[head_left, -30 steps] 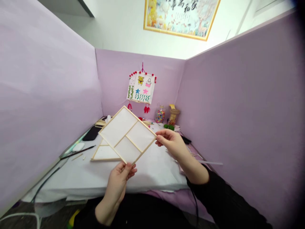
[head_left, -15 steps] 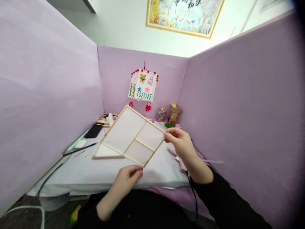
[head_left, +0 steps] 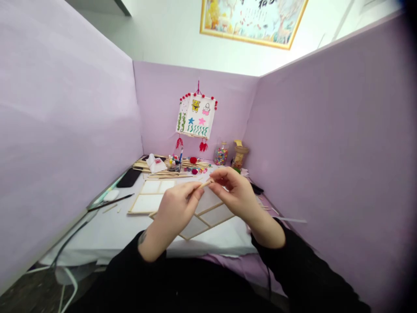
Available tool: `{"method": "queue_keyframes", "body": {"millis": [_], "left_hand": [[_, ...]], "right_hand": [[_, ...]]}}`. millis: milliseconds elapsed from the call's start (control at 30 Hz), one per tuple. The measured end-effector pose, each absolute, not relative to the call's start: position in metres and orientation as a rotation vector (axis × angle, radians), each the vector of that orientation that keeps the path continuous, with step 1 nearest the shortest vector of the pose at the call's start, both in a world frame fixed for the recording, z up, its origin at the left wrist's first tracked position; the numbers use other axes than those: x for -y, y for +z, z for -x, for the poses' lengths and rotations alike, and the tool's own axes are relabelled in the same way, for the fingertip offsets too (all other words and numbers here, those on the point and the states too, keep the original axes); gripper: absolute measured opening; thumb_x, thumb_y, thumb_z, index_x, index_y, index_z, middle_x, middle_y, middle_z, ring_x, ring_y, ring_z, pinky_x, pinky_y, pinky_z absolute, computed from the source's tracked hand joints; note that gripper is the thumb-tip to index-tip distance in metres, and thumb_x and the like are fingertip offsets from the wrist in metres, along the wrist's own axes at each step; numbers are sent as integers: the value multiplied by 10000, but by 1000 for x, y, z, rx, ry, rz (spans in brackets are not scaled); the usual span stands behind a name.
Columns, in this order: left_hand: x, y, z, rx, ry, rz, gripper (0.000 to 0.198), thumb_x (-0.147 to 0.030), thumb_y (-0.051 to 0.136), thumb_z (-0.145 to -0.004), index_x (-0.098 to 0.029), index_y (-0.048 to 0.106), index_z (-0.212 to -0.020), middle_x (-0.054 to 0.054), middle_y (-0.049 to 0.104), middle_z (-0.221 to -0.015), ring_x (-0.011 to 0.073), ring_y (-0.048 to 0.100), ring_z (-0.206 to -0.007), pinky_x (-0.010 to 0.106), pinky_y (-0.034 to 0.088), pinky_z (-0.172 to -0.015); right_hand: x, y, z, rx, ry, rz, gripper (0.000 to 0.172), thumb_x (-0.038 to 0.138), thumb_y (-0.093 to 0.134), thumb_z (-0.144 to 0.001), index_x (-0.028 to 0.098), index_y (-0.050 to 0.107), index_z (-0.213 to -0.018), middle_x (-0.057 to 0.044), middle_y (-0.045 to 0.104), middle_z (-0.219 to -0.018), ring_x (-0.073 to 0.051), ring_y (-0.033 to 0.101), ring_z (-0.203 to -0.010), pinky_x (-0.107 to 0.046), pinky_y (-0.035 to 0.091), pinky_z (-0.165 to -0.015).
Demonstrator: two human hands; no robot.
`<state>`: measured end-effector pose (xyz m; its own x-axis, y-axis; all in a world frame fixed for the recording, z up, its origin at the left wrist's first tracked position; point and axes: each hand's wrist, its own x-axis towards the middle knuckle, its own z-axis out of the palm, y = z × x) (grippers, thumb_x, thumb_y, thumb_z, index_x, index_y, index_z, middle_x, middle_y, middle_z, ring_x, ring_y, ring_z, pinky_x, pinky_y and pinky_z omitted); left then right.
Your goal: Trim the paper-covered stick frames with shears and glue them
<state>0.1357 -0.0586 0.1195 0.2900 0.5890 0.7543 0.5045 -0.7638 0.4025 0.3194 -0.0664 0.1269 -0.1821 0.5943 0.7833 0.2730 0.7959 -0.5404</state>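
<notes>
A wooden-framed panel with white paper (head_left: 216,214) is tilted above the front of the table, partly hidden behind both hands. My left hand (head_left: 177,204) pinches its near corner, thumb and fingers closed on the wooden edge. My right hand (head_left: 233,191) has its fingertips closed at the same corner, beside the left fingertips. A second framed panel (head_left: 147,203) lies flat on the white table, to the left and behind my left hand.
Wooden sticks (head_left: 169,175), paint pots with a brush (head_left: 176,163) and a red yarn ball (head_left: 193,160) lie at the back. A decorated lantern (head_left: 200,117) hangs there. Left are a black phone (head_left: 129,178) and a long brush (head_left: 112,203). A bead jar (head_left: 221,155) stands back right.
Both hands have come together at one corner of the panel. The panel has turned and moved lower and nearer, uncovering the second panel and the items at the back.
</notes>
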Motion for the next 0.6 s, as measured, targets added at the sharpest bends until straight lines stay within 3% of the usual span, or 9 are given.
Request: {"method": "queue_keyframes", "body": {"millis": [100, 367, 600], "left_hand": [[62, 116, -134, -1104, 1545, -2312, 191, -286, 587, -896, -187, 741, -951, 42, 771, -885, 167, 707, -777, 262, 543, -733], [64, 116, -128, -1104, 1535, -2212, 196, -299, 604, -882, -193, 759, -940, 28, 768, -842, 149, 688, -713, 234, 519, -665], [66, 117, -129, -1126, 1532, -2195, 213, -316, 604, -879, -204, 768, -954, 34, 774, -871, 163, 694, -747, 241, 520, -704]], "right_hand": [[66, 122, -321, 1740, 447, 711, 233, 398, 627, -942, 172, 594, -984, -52, 590, -912, -194, 596, -807, -244, 526, -684], [61, 122, -322, 1793, 344, 744, 126, 258, 545, -944, 168, 592, -869, -2, 560, -802, -145, 548, -695, -206, 410, -593], [59, 120, -317, 1808, 377, 772, 210, 349, 538, -968, 170, 584, -869, -22, 569, -805, -174, 561, -714, -233, 433, -622]]}}
